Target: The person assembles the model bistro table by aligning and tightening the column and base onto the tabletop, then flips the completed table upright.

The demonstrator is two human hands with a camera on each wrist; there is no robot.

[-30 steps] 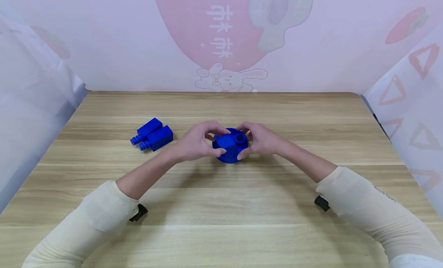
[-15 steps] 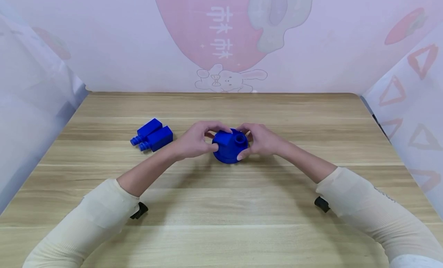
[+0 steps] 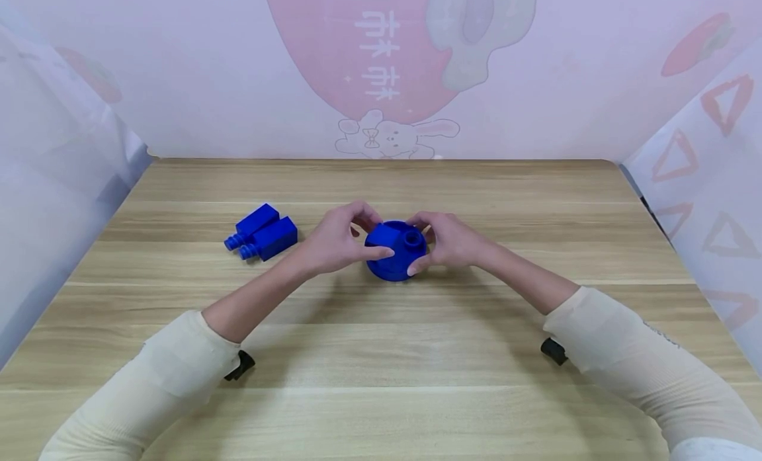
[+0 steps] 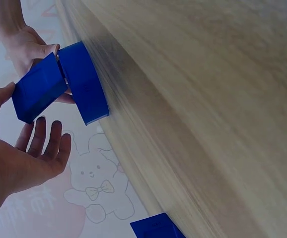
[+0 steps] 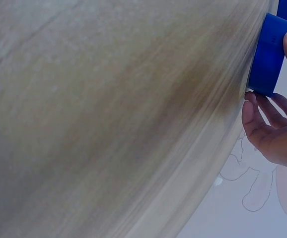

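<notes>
A round blue base (image 3: 394, 269) sits on the table, with a ring-shaped socket (image 3: 413, 239) on its top right. Out of its left part stands a rectangular blue block (image 3: 383, 235), seen from the side in the left wrist view. My left hand (image 3: 336, 243) pinches this block between thumb and fingertips near its outer end. My right hand (image 3: 452, 239) grips the base by its right rim, thumb in front and fingers behind. The joint between block and base is mostly hidden.
Two more blue blocks (image 3: 276, 236) with threaded ends lie side by side on the wooden table (image 3: 381, 355), left of my left hand. A printed curtain (image 3: 208, 71) hangs behind the table's far edge.
My left hand's fingers have shifted about the block, moving back off it and then around it again with a changed grasp. The block has turned slightly. My right hand stays on the base.
</notes>
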